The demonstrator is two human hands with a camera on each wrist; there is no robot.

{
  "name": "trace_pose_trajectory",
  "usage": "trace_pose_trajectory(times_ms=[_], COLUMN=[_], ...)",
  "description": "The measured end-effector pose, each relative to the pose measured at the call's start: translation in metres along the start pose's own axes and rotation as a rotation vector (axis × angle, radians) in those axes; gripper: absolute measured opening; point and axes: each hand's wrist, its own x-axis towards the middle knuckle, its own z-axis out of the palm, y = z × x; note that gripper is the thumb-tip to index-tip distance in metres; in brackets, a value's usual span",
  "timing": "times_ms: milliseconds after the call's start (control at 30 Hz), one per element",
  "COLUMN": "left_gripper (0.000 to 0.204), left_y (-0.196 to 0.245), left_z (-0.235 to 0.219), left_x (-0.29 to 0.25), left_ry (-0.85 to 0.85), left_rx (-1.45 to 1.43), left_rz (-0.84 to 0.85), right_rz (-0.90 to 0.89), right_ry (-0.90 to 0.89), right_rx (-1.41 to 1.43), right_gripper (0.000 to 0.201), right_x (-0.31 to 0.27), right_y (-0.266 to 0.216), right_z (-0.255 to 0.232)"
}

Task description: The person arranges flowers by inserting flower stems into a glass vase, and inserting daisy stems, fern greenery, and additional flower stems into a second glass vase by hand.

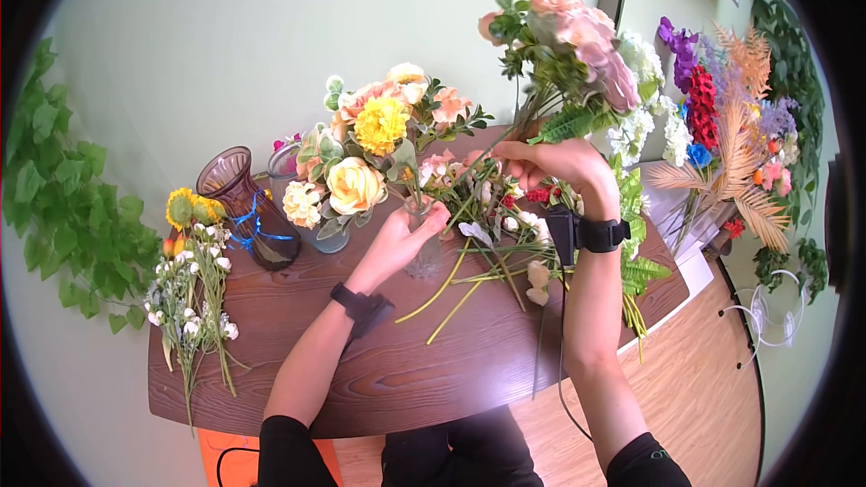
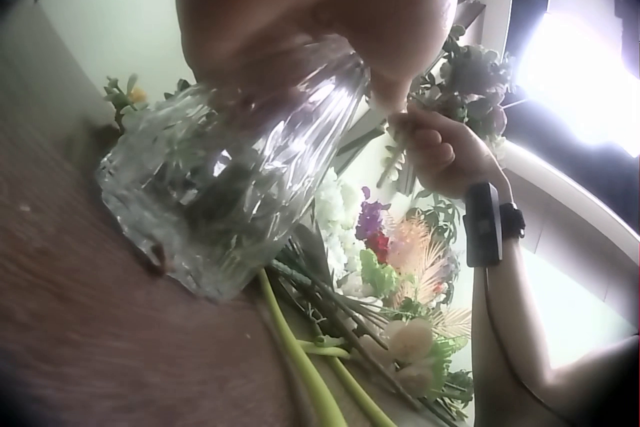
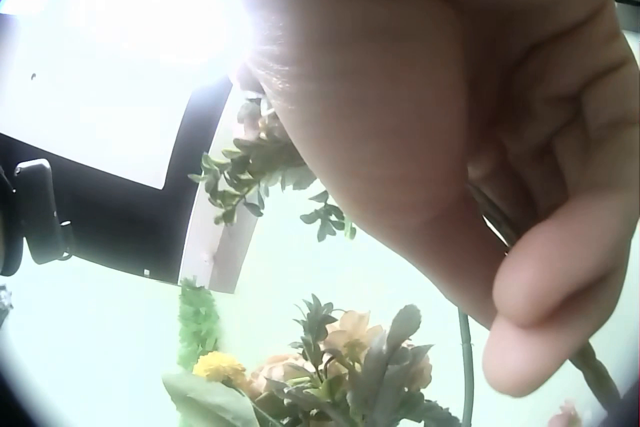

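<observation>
My left hand (image 1: 401,239) grips the neck of a clear ribbed glass vase (image 1: 424,260), which stands on the table; the left wrist view shows the vase (image 2: 235,172) tilted by the camera angle. Peach, cream and yellow flowers (image 1: 379,126) rise above and beside that hand. Raised to the right, my right hand (image 1: 564,165) pinches the stems of a pink rose bunch (image 1: 586,36) with green leaves. In the right wrist view, the thumb and fingers (image 3: 560,287) close round a stem (image 3: 595,377).
A purple vase (image 1: 262,216) with blue ribbon and a glass vase (image 1: 325,236) stand left of centre. White flowers (image 1: 189,289) lie at the table's left. Loose stems (image 1: 456,307) and small blooms lie in the middle. Colourful flowers (image 1: 699,108) and green ferns (image 1: 642,275) are at the right.
</observation>
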Motion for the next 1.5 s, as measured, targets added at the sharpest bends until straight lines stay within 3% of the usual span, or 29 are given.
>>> trace_pose_trajectory(times_ms=[67, 133, 167, 233, 367, 433, 567, 633, 800, 833, 867, 1233, 1267, 1333, 1367, 1433, 1467, 1500], left_gripper=[0.024, 0.024, 0.025, 0.026, 0.029, 0.030, 0.029, 0.028, 0.023, 0.023, 0.022, 0.020, 0.020, 0.019, 0.023, 0.031, 0.031, 0.024], left_y=[-0.003, -0.004, -0.003, -0.001, 0.008, 0.008, 0.000, -0.001, 0.006, 0.006, 0.005, 0.003, 0.002, 0.002, 0.004, 0.008, 0.009, 0.010], left_z=[-0.003, -0.003, -0.002, -0.002, 0.002, 0.003, -0.001, -0.003, -0.002, -0.002, -0.002, -0.002, -0.003, -0.004, -0.003, -0.001, -0.002, -0.003], left_x=[0.000, 0.000, -0.001, -0.001, -0.003, -0.003, 0.000, -0.001, -0.001, 0.000, 0.000, -0.001, -0.002, -0.002, -0.001, 0.000, -0.002, -0.004], left_ry=[0.008, 0.016, 0.020, 0.024, 0.040, 0.055, 0.017, -0.004, 0.004, -0.014, -0.004, 0.048, 0.037, 0.025, 0.034, 0.053, 0.053, 0.028], left_rx=[0.014, 0.028, 0.036, 0.045, 0.022, 0.001, 0.028, 0.054, 0.105, 0.114, 0.105, 0.090, 0.080, 0.072, 0.095, 0.141, 0.141, 0.015], left_rz=[-0.004, -0.008, -0.012, -0.016, -0.042, -0.041, -0.020, -0.017, -0.062, -0.070, -0.065, -0.043, -0.070, -0.096, -0.029, 0.103, 0.104, -0.001], right_rz=[-0.022, -0.286, -0.286, -0.472, -0.543, -0.535, -0.621, -0.685, -0.593, -0.584, -0.577, -0.451, -0.449, -0.359, -0.359, -0.470, -0.393, -0.394], right_ry=[-0.043, -0.246, -0.246, -0.435, -0.456, -0.399, -0.382, -0.237, -0.050, -0.040, 0.029, 0.712, 0.711, 0.452, 0.453, 0.634, 0.396, 0.396], right_rx=[0.061, 0.273, 0.273, 0.271, 0.276, 0.151, 0.194, 0.284, 0.167, 0.184, 0.140, -0.476, -0.472, -0.712, -0.711, -0.714, -0.821, -0.822], right_gripper=[0.034, 0.030, 0.030, 0.029, 0.030, 0.033, 0.032, 0.030, 0.025, 0.025, 0.024, 0.020, 0.020, 0.019, 0.019, 0.018, 0.020, 0.020], right_x=[0.001, 0.006, 0.004, -0.011, -0.012, -0.019, -0.031, -0.027, -0.053, -0.053, -0.136, -0.161, -0.163, -0.166, -0.163, -0.156, -0.163, -0.168], right_y=[-0.003, -0.004, -0.006, -0.016, -0.011, -0.016, -0.033, -0.031, -0.037, -0.030, 0.036, 0.101, 0.105, 0.112, 0.114, 0.111, 0.103, 0.084], right_z=[0.003, 0.009, 0.008, 0.004, 0.007, 0.008, 0.003, 0.006, -0.002, -0.003, 0.051, 0.072, 0.071, 0.068, 0.069, 0.071, 0.067, 0.059])
